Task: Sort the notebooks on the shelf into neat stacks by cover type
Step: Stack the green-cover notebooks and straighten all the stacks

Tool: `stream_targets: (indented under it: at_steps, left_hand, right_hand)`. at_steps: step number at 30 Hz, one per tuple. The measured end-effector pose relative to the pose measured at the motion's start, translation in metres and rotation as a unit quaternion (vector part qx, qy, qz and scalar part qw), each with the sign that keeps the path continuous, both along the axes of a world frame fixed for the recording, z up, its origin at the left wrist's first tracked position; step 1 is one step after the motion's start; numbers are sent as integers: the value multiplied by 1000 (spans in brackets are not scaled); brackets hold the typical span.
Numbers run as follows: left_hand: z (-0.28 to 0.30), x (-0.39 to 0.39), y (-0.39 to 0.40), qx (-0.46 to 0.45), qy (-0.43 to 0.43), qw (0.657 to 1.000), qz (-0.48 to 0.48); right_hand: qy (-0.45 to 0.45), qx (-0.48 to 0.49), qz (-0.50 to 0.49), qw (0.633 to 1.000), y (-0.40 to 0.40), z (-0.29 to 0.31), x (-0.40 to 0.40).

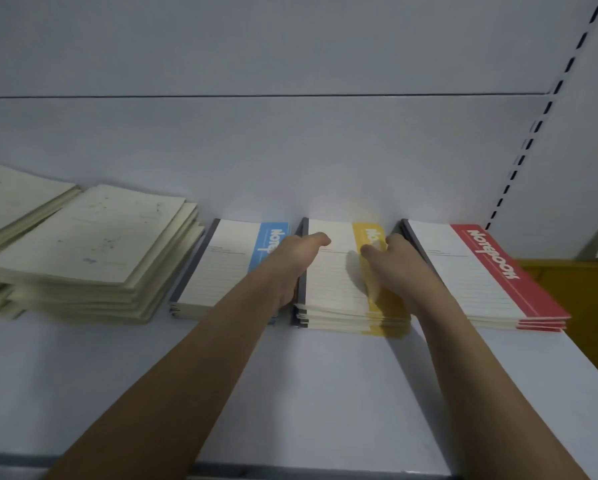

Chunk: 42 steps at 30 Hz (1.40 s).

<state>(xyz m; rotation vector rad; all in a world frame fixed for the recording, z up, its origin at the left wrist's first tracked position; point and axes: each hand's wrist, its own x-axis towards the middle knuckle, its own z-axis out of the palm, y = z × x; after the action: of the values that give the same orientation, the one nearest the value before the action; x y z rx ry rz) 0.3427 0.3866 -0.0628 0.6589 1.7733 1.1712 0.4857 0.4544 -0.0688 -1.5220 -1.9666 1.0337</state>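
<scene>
Yellow stack (339,299): between both hands, near shelf (325,393) back edge.
Left hand (290,261): grips its left side.
Right hand (397,268): grips its right side.

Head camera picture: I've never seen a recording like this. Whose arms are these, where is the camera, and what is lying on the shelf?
There is no machine here. A person wears a camera on the head, so you look forward and down along their two bare arms. This is the only view.

On the white shelf lie stacks of notebooks. From the left: two cream stacks, then a blue stack, a yellow stack and a red stack.

Both hands are at the yellow stack. The left hand grips its left edge, thumb on the cover. The right hand grips its right side, thumb over the yellow band. They seem to be squaring it up.
</scene>
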Motion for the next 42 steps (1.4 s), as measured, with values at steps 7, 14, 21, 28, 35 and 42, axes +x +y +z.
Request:
stream_targets:
  at_steps: [7,14,21,28,35,42]
  left_hand:
    - [11,11,-8,17,17,1000,-10]
    - [2,7,-10,26,152,986,-58]
    - [13,3,-32,65,385,883,-260]
    - [12,-1,-46,11,480,785,-392]
    - [2,-10,-43,36,534,766,-355]
    - [-2,-10,-41,80,537,756,-365]
  right_hand:
    - [33,2,-22,999,-1,4,-3]
    - [32,21,20,999,-10,3,-6]
    - [-58,87,85,991,-9,-2,2]
    - [-252,56,267,929,-37,13,52]
    - [-189,111,253,942,-37,-4,52]
    - [-135,147,248,948,-40,-15,47]
